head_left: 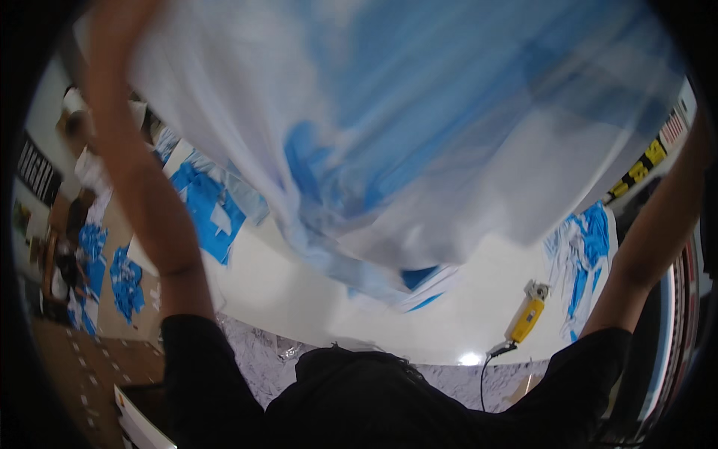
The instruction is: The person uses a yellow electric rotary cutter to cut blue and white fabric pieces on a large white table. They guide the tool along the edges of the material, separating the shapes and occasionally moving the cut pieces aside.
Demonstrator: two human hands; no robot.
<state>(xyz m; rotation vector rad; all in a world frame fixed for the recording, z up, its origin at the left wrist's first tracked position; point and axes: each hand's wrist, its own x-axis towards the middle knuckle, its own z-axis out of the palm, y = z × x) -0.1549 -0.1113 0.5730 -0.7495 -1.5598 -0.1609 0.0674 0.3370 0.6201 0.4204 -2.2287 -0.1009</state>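
A large sheet of light blue and white cloth (pixel 449 135) hangs raised in front of me, blurred by motion. Its lower folds bunch over the white table, where a darker blue patch shows. My left arm is lifted along the cloth's left side. At the top edge, my left hand (pixel 133 13) is only partly seen and smeared, so its fingers and grip cannot be made out. On the other side my right arm (pixel 662 232) reaches up past the right rim, and its hand is outside the picture.
On the white table (pixel 479 329) lies a yellow handheld electric cutter (pixel 529 318) with a black cord. Blue and white fabric pieces (pixel 583 254) lie at the right, with more blue fabric (pixel 209 209) at the left. Farther left, people sit near blue fabric heaps (pixel 126 280).
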